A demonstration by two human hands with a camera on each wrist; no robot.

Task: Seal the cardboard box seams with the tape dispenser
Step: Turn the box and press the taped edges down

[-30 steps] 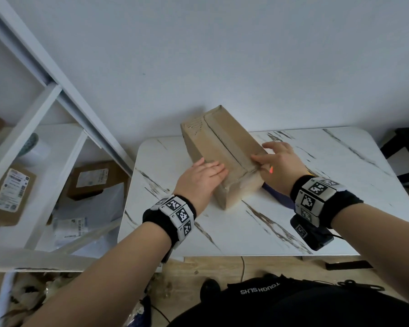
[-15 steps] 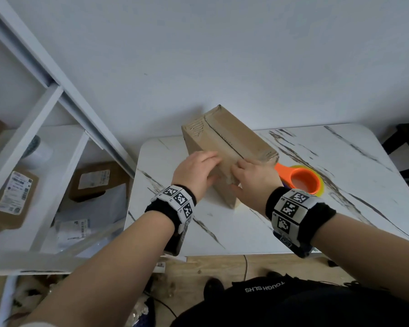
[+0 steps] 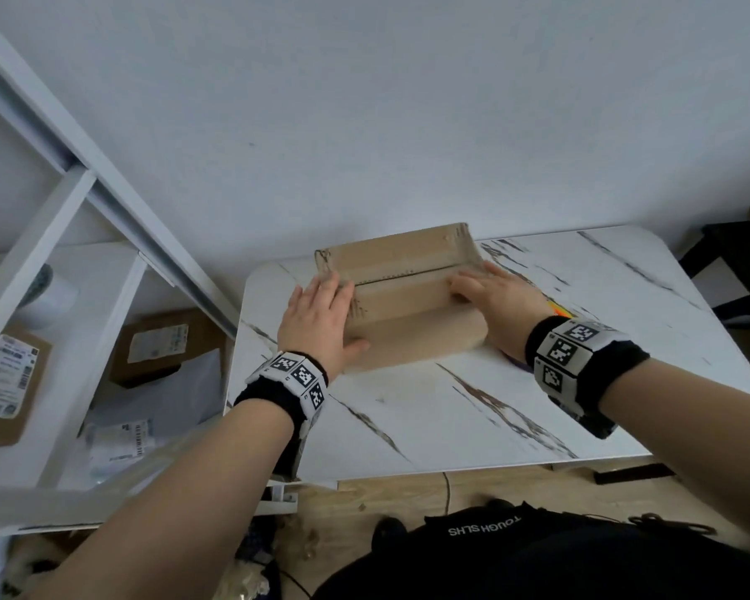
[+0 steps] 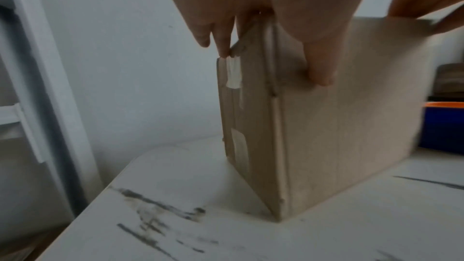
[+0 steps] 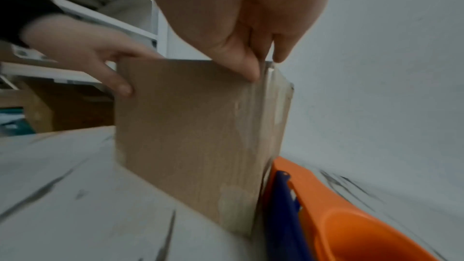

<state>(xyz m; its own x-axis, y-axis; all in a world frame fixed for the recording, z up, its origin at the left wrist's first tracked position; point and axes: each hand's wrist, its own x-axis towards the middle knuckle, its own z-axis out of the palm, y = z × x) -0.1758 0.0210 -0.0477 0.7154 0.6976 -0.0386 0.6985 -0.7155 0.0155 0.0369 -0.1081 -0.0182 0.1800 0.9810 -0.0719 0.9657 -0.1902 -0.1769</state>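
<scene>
Head view: the cardboard box (image 3: 401, 296) sits on the table (image 3: 451, 409), left hand (image 3: 317, 316) and right hand (image 3: 494, 300) gripping opposite ends — likely light and stiff.

Wrist views: thumbs clamp the front face; the tape dispenser (image 5: 346, 217) lies beside it — hold by the corners.

The white marble-veined surface (image 3: 473, 409) carries a cardboard box (image 3: 412, 335) at its far middle, and an orange-and-blue tape dispenser (image 5: 351, 225) just right of it.

labelled parcels (image 3: 7, 378) sit on white shelving (image 3: 61, 236) beside a marble-patterned table (image 3: 451, 417).
</scene>
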